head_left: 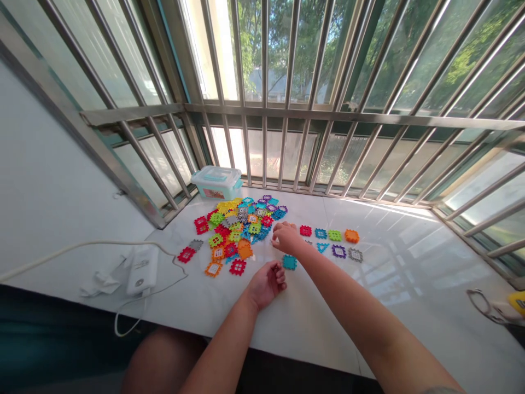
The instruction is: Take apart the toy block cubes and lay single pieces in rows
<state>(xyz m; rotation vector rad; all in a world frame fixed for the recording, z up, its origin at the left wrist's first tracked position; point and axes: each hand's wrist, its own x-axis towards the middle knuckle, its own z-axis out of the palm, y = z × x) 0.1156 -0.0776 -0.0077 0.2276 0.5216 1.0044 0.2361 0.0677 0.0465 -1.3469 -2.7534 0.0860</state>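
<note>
My right hand [286, 237] is held at the right edge of a heap of colourful interlocking plastic tiles [245, 218], its fingers bent together. What they pinch, if anything, is too small to make out. Below it my left hand [268, 282] rests on the white counter, palm partly up, fingers loosely curled with nothing seen in them. A teal square tile [289, 262] lies just beyond its fingertips. Right of my right hand are two rows of tiles, among them a red tile [305, 231], a blue triangle [322, 248] and an orange tile [351, 236]; my right arm partly covers a grey one.
A clear lidded box with turquoise trim [216, 182] stands behind the heap. To the left lie a white power strip [143, 271], its cable and crumpled tissue [100, 283]. Metal window bars [293, 115] edge the counter [394, 284]. A yellow object [517, 302] sits far right.
</note>
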